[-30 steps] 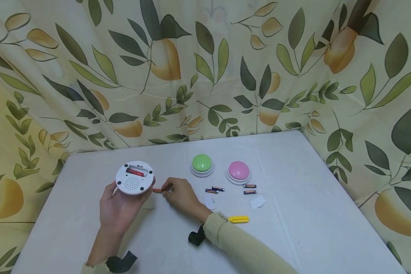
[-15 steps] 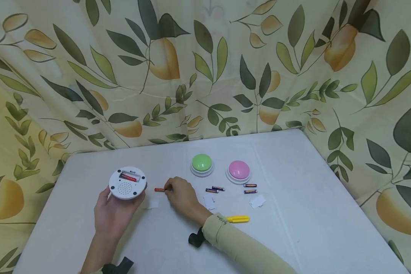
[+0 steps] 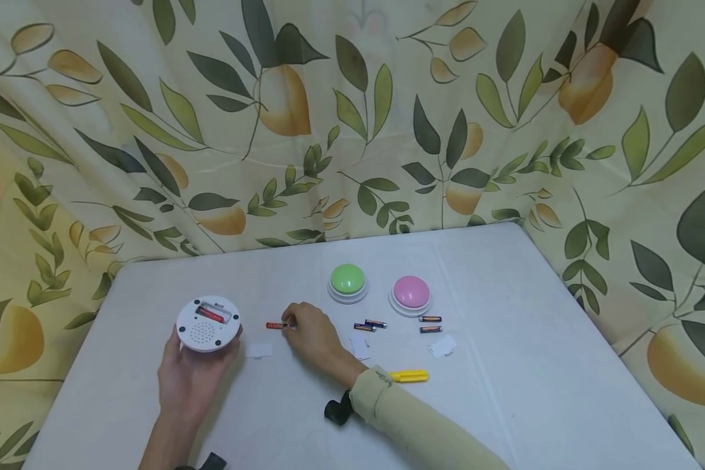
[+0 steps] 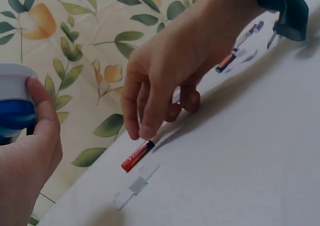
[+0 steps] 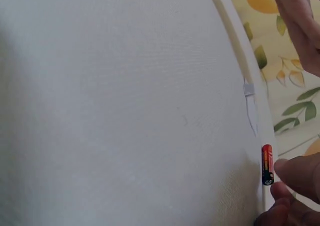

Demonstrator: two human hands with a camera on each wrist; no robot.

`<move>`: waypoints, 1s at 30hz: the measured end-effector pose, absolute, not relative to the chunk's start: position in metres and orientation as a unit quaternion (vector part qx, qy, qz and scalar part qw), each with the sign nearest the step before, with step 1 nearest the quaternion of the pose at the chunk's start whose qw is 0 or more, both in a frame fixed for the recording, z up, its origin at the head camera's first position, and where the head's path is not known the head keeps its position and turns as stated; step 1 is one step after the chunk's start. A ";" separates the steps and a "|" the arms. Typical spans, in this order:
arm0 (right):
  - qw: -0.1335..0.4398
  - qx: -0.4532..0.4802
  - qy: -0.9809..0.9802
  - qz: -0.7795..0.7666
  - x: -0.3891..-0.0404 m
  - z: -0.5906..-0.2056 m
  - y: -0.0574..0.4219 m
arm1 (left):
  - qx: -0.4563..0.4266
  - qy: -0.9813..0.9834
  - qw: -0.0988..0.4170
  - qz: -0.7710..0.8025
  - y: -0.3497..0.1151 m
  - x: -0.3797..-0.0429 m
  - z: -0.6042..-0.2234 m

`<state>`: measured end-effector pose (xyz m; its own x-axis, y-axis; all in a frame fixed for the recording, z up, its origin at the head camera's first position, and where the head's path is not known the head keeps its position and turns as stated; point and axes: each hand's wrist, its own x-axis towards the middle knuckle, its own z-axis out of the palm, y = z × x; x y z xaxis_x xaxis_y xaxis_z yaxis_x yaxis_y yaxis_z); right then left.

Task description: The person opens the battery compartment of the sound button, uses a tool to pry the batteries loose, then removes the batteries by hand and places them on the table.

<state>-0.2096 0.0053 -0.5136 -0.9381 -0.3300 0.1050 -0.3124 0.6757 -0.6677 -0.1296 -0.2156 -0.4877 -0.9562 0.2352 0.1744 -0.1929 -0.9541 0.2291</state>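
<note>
Red battery [image 3: 275, 325] is lying flat on the white desk [image 3: 505, 391], right between the two hands. The right hand [image 3: 313, 335] is reaching down on it, fingers [image 4: 146, 131] curled with the tips touching its dark end, though it isn't lifted. The left hand [image 3: 190, 378] is cupping the upturned white buzzer [image 3: 207, 324], fingers wrapping its rim, open compartment showing one red battery inside. Cover piece [image 3: 260, 350] is sitting just beside.
</note>
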 end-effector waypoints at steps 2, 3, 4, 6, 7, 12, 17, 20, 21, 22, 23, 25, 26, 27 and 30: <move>0.016 -0.183 0.909 -0.373 -0.209 -0.514 0.006 | 0.089 0.139 0.096 0.982 -0.214 -0.127 -0.487; 0.018 -0.188 0.905 -0.380 -0.209 -0.514 0.006 | 0.079 0.159 0.089 0.980 -0.213 -0.126 -0.486; 0.020 -0.193 0.900 -0.390 -0.208 -0.514 0.007 | 0.069 0.179 0.083 0.978 -0.212 -0.125 -0.486; 0.026 -0.201 0.885 -0.419 -0.208 -0.515 0.008 | 0.053 0.221 0.072 0.971 -0.211 -0.124 -0.486; 0.030 -0.206 0.876 -0.436 -0.208 -0.515 0.008 | 0.047 0.239 0.068 0.967 -0.211 -0.123 -0.487; 0.039 -0.232 0.821 -0.521 -0.206 -0.510 0.009 | 0.046 0.285 0.062 0.955 -0.211 -0.124 -0.494; 0.037 -0.257 0.779 -0.571 -0.202 -0.495 0.006 | 0.039 0.298 0.072 0.951 -0.210 -0.124 -0.499; 0.042 -0.266 0.760 -0.592 -0.198 -0.484 0.003 | 0.033 0.298 0.083 0.950 -0.208 -0.124 -0.500; 0.043 -0.268 0.755 -0.597 -0.197 -0.481 0.002 | 0.032 0.299 0.084 0.950 -0.207 -0.125 -0.501; 0.045 -0.271 0.751 -0.601 -0.196 -0.478 0.000 | 0.031 0.300 0.087 0.950 -0.207 -0.125 -0.501; 0.045 -0.274 0.747 -0.604 -0.194 -0.475 -0.001 | 0.030 0.298 0.088 0.950 -0.206 -0.126 -0.502; 0.045 -0.280 0.743 -0.606 -0.193 -0.472 -0.004 | 0.031 0.293 0.093 0.951 -0.205 -0.126 -0.504; 0.042 -0.283 0.744 -0.603 -0.192 -0.470 -0.005 | 0.031 0.284 0.096 0.953 -0.204 -0.127 -0.506; 0.040 -0.287 0.745 -0.601 -0.192 -0.469 -0.006 | 0.034 0.277 0.099 0.955 -0.203 -0.127 -0.507; 0.031 -0.297 0.749 -0.591 -0.192 -0.467 -0.008 | 0.044 0.258 0.109 0.959 -0.201 -0.128 -0.512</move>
<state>-0.1919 -0.0085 -0.4666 -0.8215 -0.4815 0.3055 -0.4089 0.1240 -0.9041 -0.1281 -0.2008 -0.5116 -0.9722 0.2325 0.0280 -0.1872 -0.8433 0.5039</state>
